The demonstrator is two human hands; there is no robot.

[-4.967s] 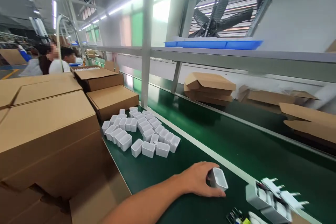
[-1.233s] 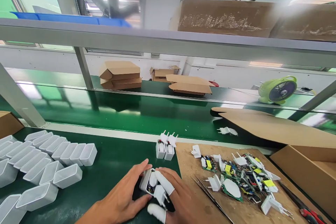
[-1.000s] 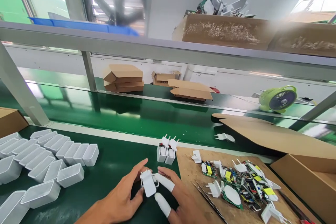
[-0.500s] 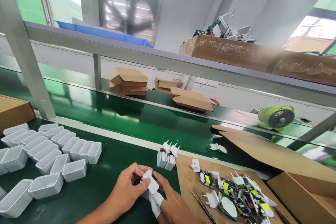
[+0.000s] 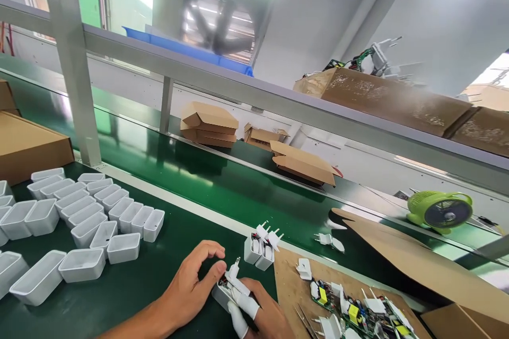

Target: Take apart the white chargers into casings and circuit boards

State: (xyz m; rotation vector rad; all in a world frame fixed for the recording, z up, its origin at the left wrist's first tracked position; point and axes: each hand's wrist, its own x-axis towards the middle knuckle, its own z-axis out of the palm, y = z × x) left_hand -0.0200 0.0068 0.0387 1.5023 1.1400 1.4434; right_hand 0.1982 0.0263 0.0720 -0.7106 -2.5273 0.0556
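My right hand (image 5: 265, 310), with white covers on some fingers, grips a small white charger housing (image 5: 221, 297). A white plug piece (image 5: 234, 274) with metal pins sticks up at the housing's open top, and some inner parts show beside it. My left hand (image 5: 194, 282) is open just to the left, its thumb and fingers apart in a curve. Its thumb tip is close to the plug piece; whether they touch I cannot tell. Just beyond my hands, two white charger housings (image 5: 258, 254) stand side by side with plug pieces on top.
Many open white housings (image 5: 83, 265) cover the left of the green bench. On the right, a brown board (image 5: 288, 278) bears circuit boards (image 5: 353, 310) and tweezers (image 5: 304, 323). A green fan (image 5: 441, 211), cardboard boxes (image 5: 210, 122) and a metal shelf rail (image 5: 238, 87) lie beyond.
My left hand has let go of the plug piece and opened, moving slightly away. The charger in my right hand has turned, showing its open top. The camera view has shifted and tilted.
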